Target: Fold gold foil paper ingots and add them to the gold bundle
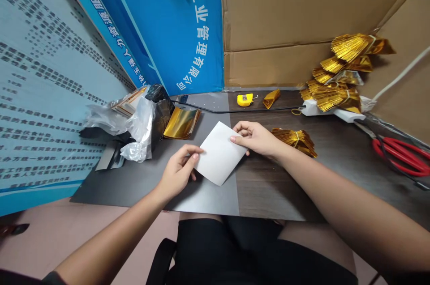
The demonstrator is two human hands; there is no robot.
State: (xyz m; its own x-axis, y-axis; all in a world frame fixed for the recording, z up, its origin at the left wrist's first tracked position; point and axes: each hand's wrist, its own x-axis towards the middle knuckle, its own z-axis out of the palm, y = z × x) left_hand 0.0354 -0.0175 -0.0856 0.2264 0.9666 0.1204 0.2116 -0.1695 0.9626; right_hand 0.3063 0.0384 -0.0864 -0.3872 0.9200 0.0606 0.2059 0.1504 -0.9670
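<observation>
Between my two hands a white square sheet of paper [220,154] is held up over the table, turned with one corner toward me. My left hand [180,166] pinches its left corner between thumb and fingers. On the opposite side, my right hand [252,138] grips the right corner, thumb on top and fingers curled behind. The sheet's underside is hidden. A stack of gold foil sheets [182,122] lies just beyond my left hand. Close to my right forearm rests a fanned bundle of folded gold foil [295,141], tied around its middle.
A yellow tape measure [245,99] and a folded gold foil piece [271,98] lie at the back. More gold bundles [349,48] pile up over a white power strip [314,108]. Red-handled scissors [403,155] are at right, plastic bags [143,130] at left. A black cable [215,111] crosses behind.
</observation>
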